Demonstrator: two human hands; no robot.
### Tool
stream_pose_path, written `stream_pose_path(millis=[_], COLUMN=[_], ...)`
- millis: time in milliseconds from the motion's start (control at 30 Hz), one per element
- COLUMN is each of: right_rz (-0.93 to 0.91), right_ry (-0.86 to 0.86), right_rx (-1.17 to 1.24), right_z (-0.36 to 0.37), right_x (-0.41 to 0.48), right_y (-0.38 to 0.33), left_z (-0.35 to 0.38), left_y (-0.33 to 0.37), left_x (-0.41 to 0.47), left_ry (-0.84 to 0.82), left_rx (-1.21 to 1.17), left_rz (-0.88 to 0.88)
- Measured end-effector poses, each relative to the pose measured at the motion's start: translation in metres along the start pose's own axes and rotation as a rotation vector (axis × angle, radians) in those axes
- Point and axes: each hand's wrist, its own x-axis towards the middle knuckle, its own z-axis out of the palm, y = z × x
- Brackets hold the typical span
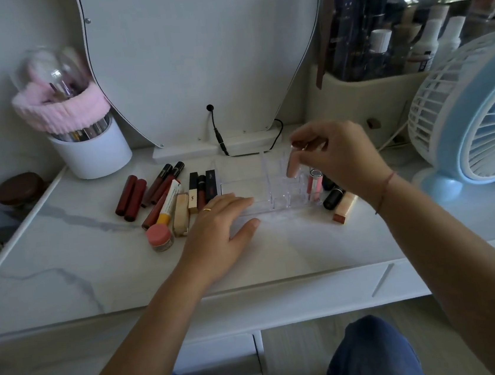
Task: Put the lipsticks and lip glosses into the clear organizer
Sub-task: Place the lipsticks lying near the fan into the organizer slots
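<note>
The clear organizer stands mid-table, just in front of the mirror base. My right hand pinches a nude-pink lip gloss by its cap, upright, its lower end inside a back slot of the organizer. A pink gloss with a silver cap stands in a slot at the right end. My left hand rests flat on the table with its fingertips against the organizer's left front. Several dark red glosses and lipsticks lie in a pile to the left. A black lipstick and a beige one lie at the right.
A small pink-lidded jar sits at the pile's front. A white brush cup with a pink headband stands back left. A blue and white fan fills the right side. The mirror base and its black cable lie behind the organizer.
</note>
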Motion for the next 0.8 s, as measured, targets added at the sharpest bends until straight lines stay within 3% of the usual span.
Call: stream_pose_path(millis=[267,567,800], right_rz=[0.003,0.003,0.056], right_ry=[0.005,-0.176,-0.088], right_rx=[-0.036,-0.166,-0.069], right_z=[0.009,0.02,-0.009], right_x=[-0.001,-0.009,-0.019], right_y=[0.012,0.023,0.034], left_z=[0.0,0.0,0.0], left_y=[-0.001,-0.001,-0.002], left_x=[0.001,0.0,0.001], left_ry=[-0.001,-0.006,-0.013], left_rx=[-0.002,-0.003,0.02], left_rz=[0.014,0.021,0.027])
